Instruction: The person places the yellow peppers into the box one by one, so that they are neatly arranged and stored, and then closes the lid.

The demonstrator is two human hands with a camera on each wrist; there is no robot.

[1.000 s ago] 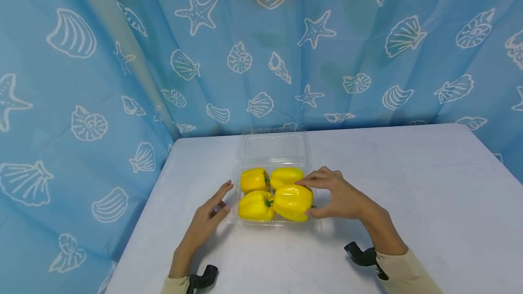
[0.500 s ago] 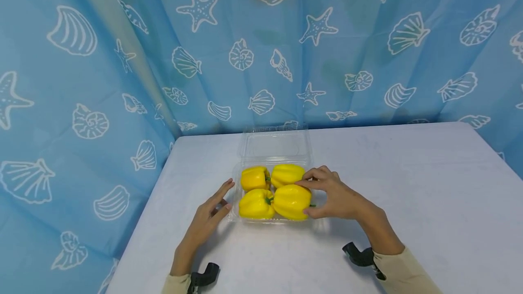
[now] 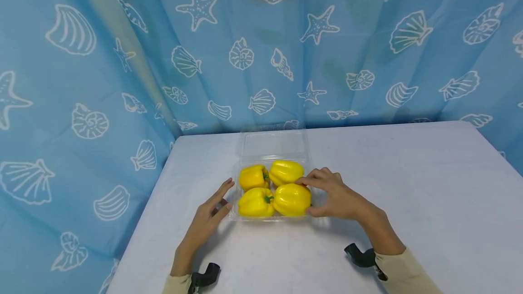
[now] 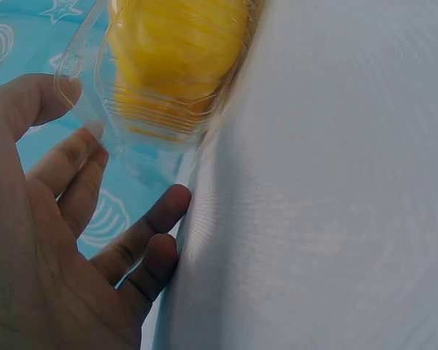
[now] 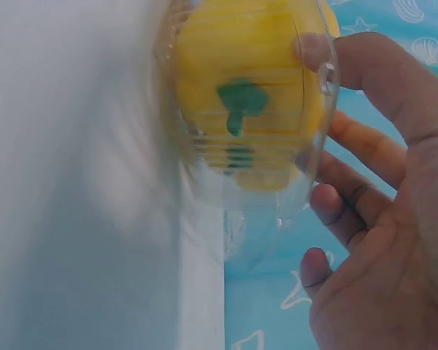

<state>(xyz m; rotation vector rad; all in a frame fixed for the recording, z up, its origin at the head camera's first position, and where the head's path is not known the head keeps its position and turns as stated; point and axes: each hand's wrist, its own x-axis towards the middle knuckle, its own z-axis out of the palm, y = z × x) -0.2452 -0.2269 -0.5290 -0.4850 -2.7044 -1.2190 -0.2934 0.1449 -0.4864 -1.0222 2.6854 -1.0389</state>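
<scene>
Four yellow bell peppers fill a clear plastic clamshell box (image 3: 261, 220) in two rows, its lid (image 3: 273, 145) folded back. My right hand (image 3: 337, 196) holds the front right bell pepper (image 3: 292, 199) between thumb and fingertips, at the box's right side. In the right wrist view its green stem (image 5: 242, 98) shows through the clear wall. My left hand (image 3: 206, 217) rests fingertips along the box's left rim, fingers spread and relaxed. Beside that hand lies the front left bell pepper (image 3: 255, 202). Behind are the back left (image 3: 252, 177) and back right (image 3: 286, 172) bell peppers.
The box stands on a white-covered table (image 3: 392, 171). A blue curtain (image 3: 261, 35) with shell and starfish prints hangs along the back and left. Black wrist mounts (image 3: 361, 255) sit by the beige sleeves (image 3: 406, 271).
The front right pepper has settled slightly lower in the box, and its stem has gone out of sight in the head view. The left hand stays put; the head view shifts slightly.
</scene>
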